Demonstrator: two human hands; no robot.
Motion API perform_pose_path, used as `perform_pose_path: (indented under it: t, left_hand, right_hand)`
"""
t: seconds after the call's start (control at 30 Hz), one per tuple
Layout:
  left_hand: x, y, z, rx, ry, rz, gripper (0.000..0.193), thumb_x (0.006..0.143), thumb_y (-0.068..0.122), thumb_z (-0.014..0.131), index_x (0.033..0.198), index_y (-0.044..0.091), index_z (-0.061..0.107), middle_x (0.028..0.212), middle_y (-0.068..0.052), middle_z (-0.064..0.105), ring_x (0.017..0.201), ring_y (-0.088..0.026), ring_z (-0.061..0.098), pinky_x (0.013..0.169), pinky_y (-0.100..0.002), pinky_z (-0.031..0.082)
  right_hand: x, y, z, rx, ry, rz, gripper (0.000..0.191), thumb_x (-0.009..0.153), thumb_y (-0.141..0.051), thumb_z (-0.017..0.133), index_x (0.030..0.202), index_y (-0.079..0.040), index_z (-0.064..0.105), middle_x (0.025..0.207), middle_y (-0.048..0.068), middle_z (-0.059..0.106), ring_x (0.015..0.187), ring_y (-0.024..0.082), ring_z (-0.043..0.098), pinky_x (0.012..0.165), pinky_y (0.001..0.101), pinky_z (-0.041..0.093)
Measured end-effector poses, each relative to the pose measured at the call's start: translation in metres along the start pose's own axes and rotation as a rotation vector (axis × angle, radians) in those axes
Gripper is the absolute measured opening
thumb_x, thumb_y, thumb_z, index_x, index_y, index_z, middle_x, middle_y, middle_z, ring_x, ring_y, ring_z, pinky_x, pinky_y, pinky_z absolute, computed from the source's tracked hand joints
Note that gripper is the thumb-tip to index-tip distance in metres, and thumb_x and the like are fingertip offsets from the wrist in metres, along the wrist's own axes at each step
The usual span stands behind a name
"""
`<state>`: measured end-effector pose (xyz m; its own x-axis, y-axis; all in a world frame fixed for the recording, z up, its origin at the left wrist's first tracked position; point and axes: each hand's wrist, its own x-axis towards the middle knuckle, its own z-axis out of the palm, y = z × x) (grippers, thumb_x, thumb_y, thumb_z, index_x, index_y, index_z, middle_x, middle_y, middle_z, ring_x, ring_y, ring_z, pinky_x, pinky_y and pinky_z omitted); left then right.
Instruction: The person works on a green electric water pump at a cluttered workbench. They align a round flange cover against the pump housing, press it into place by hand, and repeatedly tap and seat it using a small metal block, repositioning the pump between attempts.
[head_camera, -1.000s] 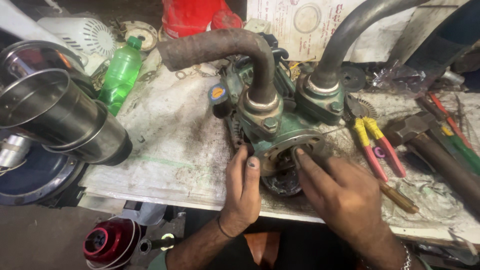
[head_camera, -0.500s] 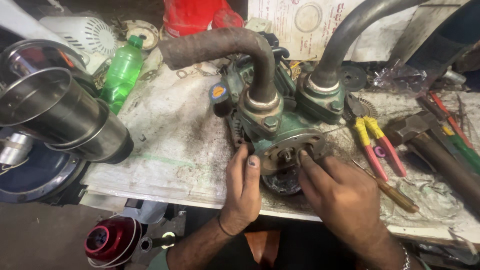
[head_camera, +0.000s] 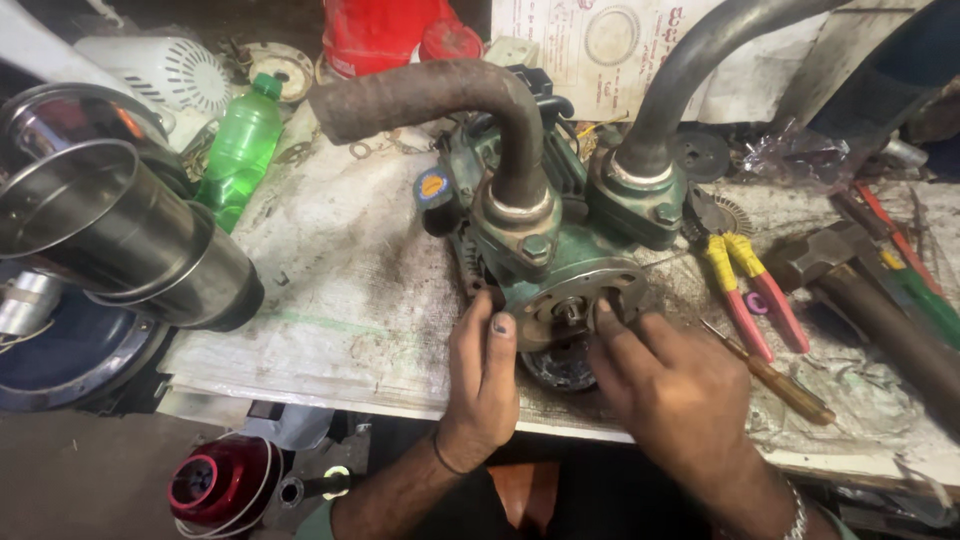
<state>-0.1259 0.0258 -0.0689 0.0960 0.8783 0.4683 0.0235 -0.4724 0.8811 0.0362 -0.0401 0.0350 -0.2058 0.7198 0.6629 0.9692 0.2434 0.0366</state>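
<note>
While braced on newspaper-covered bench (head_camera: 330, 300): green cast-metal pump body (head_camera: 560, 250), centre. Left hand (head_camera: 483, 375) flat against pump's left side, gripping nothing; right hand (head_camera: 670, 385) fingertips at open round flange, nothing clasped. Risk: greasy fingers slipping, pump toppling toward yellow-handled pliers (head_camera: 735, 290), right.

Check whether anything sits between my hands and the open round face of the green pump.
Nothing visible does. The left hand rests against the green pump beside its round flange, and the right hand already has fingertips at the flange opening. The pliers lie off to the right.
</note>
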Motion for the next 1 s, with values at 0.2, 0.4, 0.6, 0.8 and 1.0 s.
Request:
perform_pose_path:
  t: [0.2,0.4,0.6,0.8,1.0]
  left_hand:
    - [0.002,-0.001,-0.002,-0.06,-0.039,-0.071,0.056,0.109,0.032,0.042,0.139,-0.015,0.049,0.128,-0.028,0.063,0.119,-0.036,0.061,0.103,-0.044,0.048]
    - [-0.003,-0.008,0.001,0.064,0.018,-0.038,0.058,0.111,0.032,0.043,0.142,-0.017,0.044,0.142,-0.032,0.052,0.131,-0.039,0.053,0.111,-0.046,0.04]
    - [-0.004,-0.012,0.002,0.025,0.019,-0.021,0.057,0.11,0.032,0.043,0.142,-0.015,0.046,0.14,-0.03,0.056,0.13,-0.038,0.055,0.112,-0.045,0.042]
    - [-0.003,-0.008,-0.001,-0.025,-0.02,-0.092,0.058,0.109,0.033,0.042,0.142,-0.015,0.047,0.136,-0.03,0.059,0.127,-0.038,0.058,0.109,-0.045,0.044]
    - [-0.004,-0.008,0.001,0.067,0.026,0.004,0.058,0.112,0.031,0.043,0.142,-0.018,0.044,0.143,-0.033,0.051,0.134,-0.04,0.051,0.113,-0.047,0.039]
  right_hand:
    - [0.001,0.0,0.0,0.071,0.053,-0.002,0.034,0.078,-0.014,0.084,0.111,-0.007,0.078,0.075,0.005,0.061,0.055,0.022,0.058,0.051,0.0372,0.047]
    - [0.0,-0.001,-0.001,0.033,-0.006,0.022,0.034,0.076,-0.017,0.085,0.108,-0.008,0.079,0.067,0.005,0.058,0.051,0.023,0.058,0.049,0.0389,0.047]
    - [0.0,0.0,0.001,0.042,-0.016,0.039,0.03,0.077,-0.016,0.084,0.105,-0.008,0.078,0.074,0.005,0.061,0.055,0.025,0.06,0.051,0.0385,0.048]
    - [0.001,0.0,0.001,0.033,0.053,0.018,0.031,0.077,-0.015,0.084,0.107,-0.007,0.079,0.071,0.006,0.06,0.052,0.024,0.058,0.049,0.0383,0.047]
    - [0.0,0.001,0.001,0.034,0.058,-0.004,0.03,0.077,-0.016,0.085,0.105,-0.007,0.078,0.069,0.005,0.058,0.052,0.023,0.058,0.049,0.0385,0.047]
